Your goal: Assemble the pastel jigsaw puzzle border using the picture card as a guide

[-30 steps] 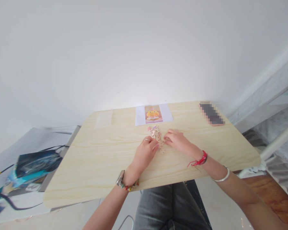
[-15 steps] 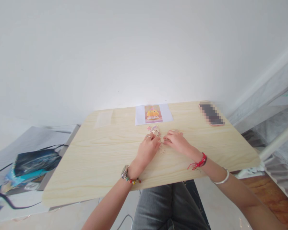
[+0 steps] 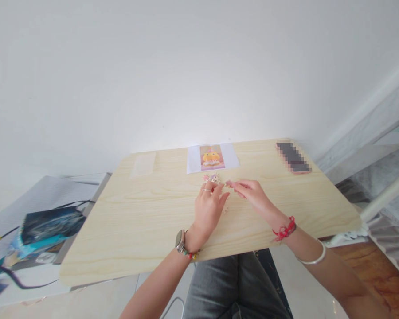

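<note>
A small heap of jigsaw puzzle pieces (image 3: 215, 178), pink, purple and pale, lies on the pale wooden table in front of me. My left hand (image 3: 209, 204) is over the near side of this heap, its thumb and index finger apart, and its fingers hide part of the pieces. Just to the right, my right hand (image 3: 252, 193) pinches a small pinkish puzzle piece (image 3: 229, 182) between thumb and fingertips. A few pale loose pieces (image 3: 225, 209) lie below the gap between my hands. Beyond the heap is a paper sheet (image 3: 193, 160) with a printed picture of a yellow figure.
A phone (image 3: 293, 157), blurred out, lies at the table's back right. A translucent flat sheet (image 3: 143, 164) rests at the back left. The wooden table (image 3: 136, 217) meets a white wall behind. Bags and papers (image 3: 51, 226) sit to the left of the table.
My right hand has turned and lifted a little, now pinching a pinkish piece. My left hand has shifted slightly and opened its thumb away from the fingers.
</note>
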A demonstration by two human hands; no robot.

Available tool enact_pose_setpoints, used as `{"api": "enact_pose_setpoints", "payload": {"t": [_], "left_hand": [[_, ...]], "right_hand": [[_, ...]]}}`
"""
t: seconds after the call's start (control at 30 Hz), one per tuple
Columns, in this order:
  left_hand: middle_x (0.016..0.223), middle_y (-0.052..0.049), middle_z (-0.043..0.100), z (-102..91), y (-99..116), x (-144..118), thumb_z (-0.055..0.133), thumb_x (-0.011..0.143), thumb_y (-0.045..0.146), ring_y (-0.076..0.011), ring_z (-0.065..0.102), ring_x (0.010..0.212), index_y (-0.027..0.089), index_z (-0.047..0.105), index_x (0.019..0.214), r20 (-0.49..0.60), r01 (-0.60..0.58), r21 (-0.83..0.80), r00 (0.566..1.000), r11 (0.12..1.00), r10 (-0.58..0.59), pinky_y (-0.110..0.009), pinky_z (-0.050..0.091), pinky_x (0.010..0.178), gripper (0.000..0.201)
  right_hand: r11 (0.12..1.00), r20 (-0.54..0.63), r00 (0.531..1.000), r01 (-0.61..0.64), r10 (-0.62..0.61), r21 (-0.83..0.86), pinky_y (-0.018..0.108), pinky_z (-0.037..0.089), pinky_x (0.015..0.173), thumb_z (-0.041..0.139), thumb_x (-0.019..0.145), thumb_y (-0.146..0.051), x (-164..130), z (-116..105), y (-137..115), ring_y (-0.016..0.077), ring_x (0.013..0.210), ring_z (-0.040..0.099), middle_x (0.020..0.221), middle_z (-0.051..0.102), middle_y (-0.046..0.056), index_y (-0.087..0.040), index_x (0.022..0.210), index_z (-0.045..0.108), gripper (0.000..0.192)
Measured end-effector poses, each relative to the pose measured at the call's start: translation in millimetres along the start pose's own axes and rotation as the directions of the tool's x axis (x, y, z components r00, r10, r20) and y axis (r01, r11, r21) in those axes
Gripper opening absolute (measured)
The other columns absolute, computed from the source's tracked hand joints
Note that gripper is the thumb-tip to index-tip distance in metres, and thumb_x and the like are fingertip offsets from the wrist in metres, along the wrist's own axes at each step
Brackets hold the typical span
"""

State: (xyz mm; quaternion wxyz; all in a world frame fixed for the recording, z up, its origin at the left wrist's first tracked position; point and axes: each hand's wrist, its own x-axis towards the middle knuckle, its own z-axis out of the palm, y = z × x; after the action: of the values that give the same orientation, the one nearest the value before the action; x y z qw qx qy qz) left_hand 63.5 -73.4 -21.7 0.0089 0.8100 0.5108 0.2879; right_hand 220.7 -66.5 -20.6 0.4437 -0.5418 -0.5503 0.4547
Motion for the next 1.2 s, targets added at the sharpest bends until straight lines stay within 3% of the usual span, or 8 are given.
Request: {"api": "enact_pose_setpoints", "payload": {"t": [0.1, 0.17, 0.33, 0.5, 0.6, 0.93, 1.1, 1.2], "left_hand": [[0.083, -0.004, 0.057, -1.8, 5, 0, 0.047, 0.088, 0.028, -0.0163, 0.055, 0.078, 0.023, 0.061, 0.102, -0.051, -0.021, -0.016, 0.998, 1.000, 0.020, -0.027, 0.044, 0.069, 0.021], [0.081, -0.004, 0.057, -3.5, 5, 0, 0.045, 0.089, 0.028, -0.0160, 0.054, 0.076, 0.023, 0.063, 0.099, -0.053, -0.037, -0.018, 0.998, 0.999, 0.037, -0.027, 0.043, 0.068, 0.021], [0.078, -0.004, 0.057, -7.9, 6, 0, 0.045, 0.089, 0.027, -0.0166, 0.053, 0.079, 0.021, 0.064, 0.091, -0.037, -0.064, -0.012, 0.997, 0.998, 0.064, -0.027, 0.042, 0.067, 0.021], [0.079, -0.004, 0.058, -9.0, 7, 2, 0.046, 0.088, 0.026, -0.0165, 0.052, 0.079, 0.021, 0.064, 0.084, -0.016, -0.099, -0.036, 0.995, 0.994, 0.098, -0.027, 0.042, 0.067, 0.019], [0.080, -0.004, 0.058, -8.2, 9, 4, 0.046, 0.088, 0.025, -0.0165, 0.051, 0.080, 0.021, 0.063, 0.083, 0.011, -0.138, -0.032, 0.990, 0.990, 0.139, -0.027, 0.042, 0.068, 0.018], [0.084, -0.005, 0.057, 10.9, 17, 24, 0.045, 0.088, 0.023, -0.0192, 0.050, 0.084, 0.021, 0.063, 0.086, 0.183, -0.211, 0.077, 0.964, 0.974, 0.194, -0.030, 0.043, 0.069, 0.019], [0.086, -0.007, 0.056, 36.1, 26, 47, 0.045, 0.087, 0.017, -0.0218, 0.052, 0.086, 0.019, 0.063, 0.091, 0.300, -0.284, 0.102, 0.922, 0.953, 0.243, -0.029, 0.045, 0.061, 0.019], [0.088, -0.009, 0.055, 45.3, 32, 57, 0.045, 0.086, 0.015, -0.0231, 0.053, 0.089, 0.017, 0.063, 0.090, 0.380, -0.263, 0.094, 0.901, 0.960, 0.210, -0.028, 0.046, 0.057, 0.019]], "right_hand": [[1.000, 0.009, 1.000, 0.001, -0.001, 0.026, 0.022, 0.026, 0.043, 0.055, 0.075, -0.044, -8, 1, -6, 0.0085, 0.046, 0.035, 0.045, 0.038, -0.005, -0.013, 0.068, 0.066, 0.034], [1.000, 0.018, 1.000, 0.021, -0.021, -0.008, 0.022, 0.030, 0.045, 0.055, 0.076, -0.041, -11, 0, -6, 0.0096, 0.048, 0.040, 0.048, 0.044, -0.003, -0.014, 0.071, 0.067, 0.031], [0.971, -0.024, 0.981, 0.185, -0.191, -0.153, 0.025, 0.043, 0.058, 0.057, 0.077, -0.035, -15, -9, -1, 0.0140, 0.065, 0.054, 0.076, 0.063, 0.004, -0.016, 0.089, 0.066, 0.024], [0.800, 0.035, 0.889, 0.428, -0.457, -0.419, 0.026, 0.046, 0.066, 0.051, 0.084, -0.025, -18, -18, -2, 0.0151, 0.073, 0.057, 0.079, 0.063, 0.005, -0.019, 0.082, 0.066, 0.015], [0.711, 0.079, 0.851, 0.480, -0.518, -0.514, 0.027, 0.046, 0.073, 0.047, 0.087, -0.022, -19, -22, -2, 0.0160, 0.080, 0.057, 0.083, 0.062, 0.006, -0.020, 0.083, 0.065, 0.019], [0.645, 0.071, 0.858, 0.435, -0.509, -0.628, 0.026, 0.045, 0.070, 0.048, 0.086, -0.022, -14, -41, 11, 0.0155, 0.078, 0.057, 0.083, 0.060, 0.004, -0.022, 0.086, 0.067, 0.019], [0.661, 0.029, 0.895, 0.351, -0.445, -0.663, 0.027, 0.044, 0.070, 0.048, 0.085, -0.018, 5, -59, 32, 0.0153, 0.076, 0.056, 0.082, 0.059, 0.005, -0.018, 0.079, 0.066, 0.019], [0.662, 0.028, 0.924, 0.295, -0.382, -0.689, 0.028, 0.043, 0.070, 0.049, 0.083, -0.017, 14, -66, 42, 0.0149, 0.073, 0.055, 0.080, 0.058, 0.004, -0.017, 0.076, 0.066, 0.018]]}}
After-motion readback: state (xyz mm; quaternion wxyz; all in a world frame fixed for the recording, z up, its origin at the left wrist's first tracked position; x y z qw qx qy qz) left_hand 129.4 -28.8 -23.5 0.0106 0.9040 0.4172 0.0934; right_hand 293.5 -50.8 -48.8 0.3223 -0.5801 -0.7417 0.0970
